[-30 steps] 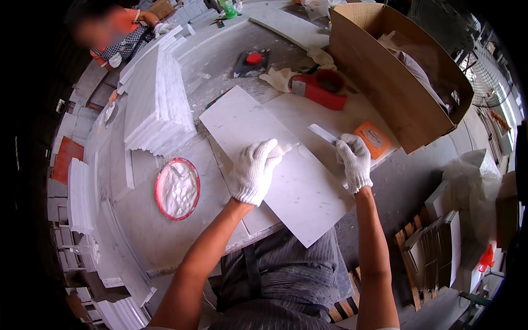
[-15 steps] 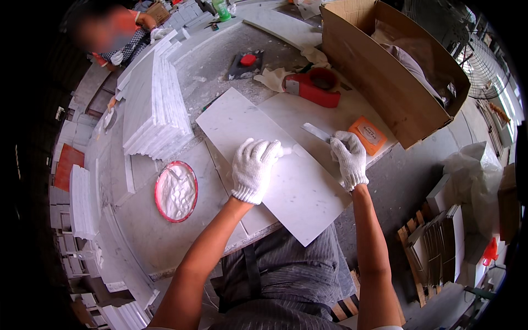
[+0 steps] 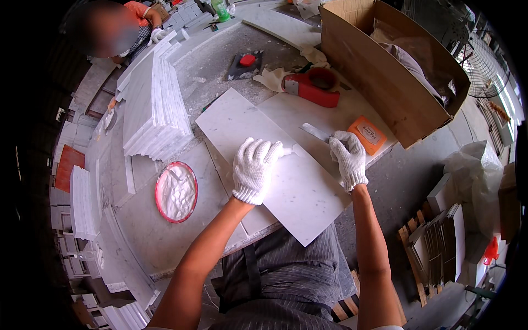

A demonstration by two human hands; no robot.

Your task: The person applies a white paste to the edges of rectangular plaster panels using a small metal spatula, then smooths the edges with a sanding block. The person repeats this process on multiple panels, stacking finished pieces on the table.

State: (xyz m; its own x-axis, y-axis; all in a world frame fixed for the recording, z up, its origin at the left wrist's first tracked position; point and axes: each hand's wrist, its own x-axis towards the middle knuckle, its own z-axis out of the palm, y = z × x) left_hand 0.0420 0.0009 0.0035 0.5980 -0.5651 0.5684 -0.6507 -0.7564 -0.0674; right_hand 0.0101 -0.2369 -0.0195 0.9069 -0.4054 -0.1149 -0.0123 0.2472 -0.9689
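My left hand (image 3: pixel 255 169), in a white knit glove, rests on a pale marble tile (image 3: pixel 300 203), fingers stretched out and the thumb side beside a small whitish smear (image 3: pixel 297 150). The tile lies slantwise, one corner jutting past the bench's near edge. To its right, my gloved right hand (image 3: pixel 349 159) is closed around a putty knife (image 3: pixel 315 131). The whitish blade points to the far left, held just above or over the neighbouring slab; I cannot tell if it touches. At left sits a red-rimmed oval dish (image 3: pixel 156 192) of white paste (image 3: pixel 177 192).
Stacked marble tiles (image 3: pixel 154 104) stand at the far left, with another person (image 3: pixel 140 16) behind them. Beyond my hands lie a red tape dispenser (image 3: pixel 313 91), an orange box (image 3: pixel 368 135) and a dark pad with a red knob (image 3: pixel 246 63). An open cardboard box (image 3: pixel 379 82) stands at far right.
My hands have hardly moved; the putty knife's blade has shifted very slightly. The other person's head has moved a little to the right and down.
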